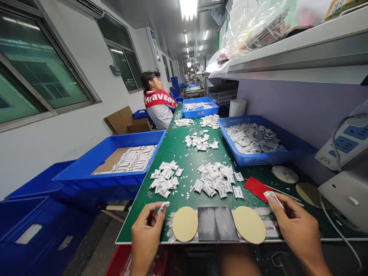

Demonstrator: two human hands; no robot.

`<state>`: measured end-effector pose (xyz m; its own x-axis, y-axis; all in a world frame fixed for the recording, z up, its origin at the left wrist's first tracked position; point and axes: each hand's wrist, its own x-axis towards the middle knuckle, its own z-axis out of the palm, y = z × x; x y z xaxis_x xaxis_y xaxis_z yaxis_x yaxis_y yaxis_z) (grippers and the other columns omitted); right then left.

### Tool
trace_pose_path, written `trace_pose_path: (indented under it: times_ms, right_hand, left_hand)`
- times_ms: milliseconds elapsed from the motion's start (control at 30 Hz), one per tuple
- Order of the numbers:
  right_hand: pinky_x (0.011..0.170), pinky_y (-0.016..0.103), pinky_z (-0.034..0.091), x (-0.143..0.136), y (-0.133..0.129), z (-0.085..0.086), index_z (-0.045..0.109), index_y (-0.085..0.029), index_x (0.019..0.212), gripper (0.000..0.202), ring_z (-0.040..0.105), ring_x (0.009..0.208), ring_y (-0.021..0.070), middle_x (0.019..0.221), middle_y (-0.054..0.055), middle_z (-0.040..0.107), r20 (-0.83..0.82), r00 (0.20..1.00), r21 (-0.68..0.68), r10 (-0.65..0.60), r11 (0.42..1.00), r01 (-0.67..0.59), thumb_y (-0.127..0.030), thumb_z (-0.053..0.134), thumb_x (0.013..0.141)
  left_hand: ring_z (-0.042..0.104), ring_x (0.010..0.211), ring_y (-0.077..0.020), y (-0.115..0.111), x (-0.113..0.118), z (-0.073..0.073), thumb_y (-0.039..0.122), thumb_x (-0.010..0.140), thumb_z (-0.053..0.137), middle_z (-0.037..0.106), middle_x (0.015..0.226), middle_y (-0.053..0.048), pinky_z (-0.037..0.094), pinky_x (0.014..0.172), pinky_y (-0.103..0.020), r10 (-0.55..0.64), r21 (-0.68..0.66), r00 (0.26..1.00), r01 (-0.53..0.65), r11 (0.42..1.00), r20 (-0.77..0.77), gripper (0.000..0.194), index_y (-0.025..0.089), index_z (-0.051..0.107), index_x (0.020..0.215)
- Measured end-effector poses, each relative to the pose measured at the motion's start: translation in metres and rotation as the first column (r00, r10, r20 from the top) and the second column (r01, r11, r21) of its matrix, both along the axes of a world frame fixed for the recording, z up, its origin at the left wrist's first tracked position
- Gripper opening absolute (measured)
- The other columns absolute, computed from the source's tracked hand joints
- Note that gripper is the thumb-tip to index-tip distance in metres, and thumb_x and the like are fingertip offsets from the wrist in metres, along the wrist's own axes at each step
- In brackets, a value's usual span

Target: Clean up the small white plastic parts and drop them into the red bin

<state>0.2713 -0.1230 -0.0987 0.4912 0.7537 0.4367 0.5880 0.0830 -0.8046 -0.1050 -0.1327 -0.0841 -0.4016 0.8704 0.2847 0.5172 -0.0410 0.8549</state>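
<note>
Between the thumb and fingers of my left hand (150, 222) is a small white plastic part (163, 207), held above the table's left front edge. My right hand (296, 222) pinches another white plastic part (273, 197), beside a red card (257, 188). Two round tan sanding discs (185, 224) lie along the front edge, with two dark rectangular pads (214, 224) between them. Behind these sit a larger pile of white parts (215, 178) and a smaller pile (165, 178) to its left.
A blue basket (244, 159) full of white parts stands at the right. At the left is a blue bin (115, 140) with parts on cardboard. Farther back are a blue tray (201, 113) and a seated person (159, 103). A shelf (301, 50) overhangs the right; a power strip (345, 140) is below.
</note>
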Motion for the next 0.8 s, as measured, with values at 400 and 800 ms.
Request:
trace_pose_path:
  times_ms: [400,800]
  right_hand:
    - [0.082,0.033,0.048,-0.010,-0.001,0.028,0.070,-0.022,0.098,0.022,0.060,0.095,0.0200,0.100,0.006,0.066,0.181,0.937,0.012,0.300,0.952,-0.307,-0.037,0.055,0.091]
    - [0.072,0.033,0.037,-0.033,-0.013,0.051,0.067,-0.020,0.092,0.022,0.050,0.083,0.0195,0.091,0.006,0.066,0.707,0.441,-0.385,0.552,0.824,-0.415,-0.027,0.047,0.097]
  left_hand:
    - [0.055,0.071,-0.0136,-0.002,0.012,0.011,0.039,0.087,0.059,0.068,0.089,-0.002,0.041,0.064,-0.025,-0.175,0.084,0.973,0.189,0.978,-0.150,0.023,0.021,0.070,0.097]
    - [0.052,0.085,-0.0203,-0.010,0.028,0.026,0.032,0.094,0.051,0.065,0.090,-0.004,0.040,0.077,-0.032,-0.435,-0.159,0.685,0.429,0.889,-0.585,0.018,0.023,0.067,0.093]
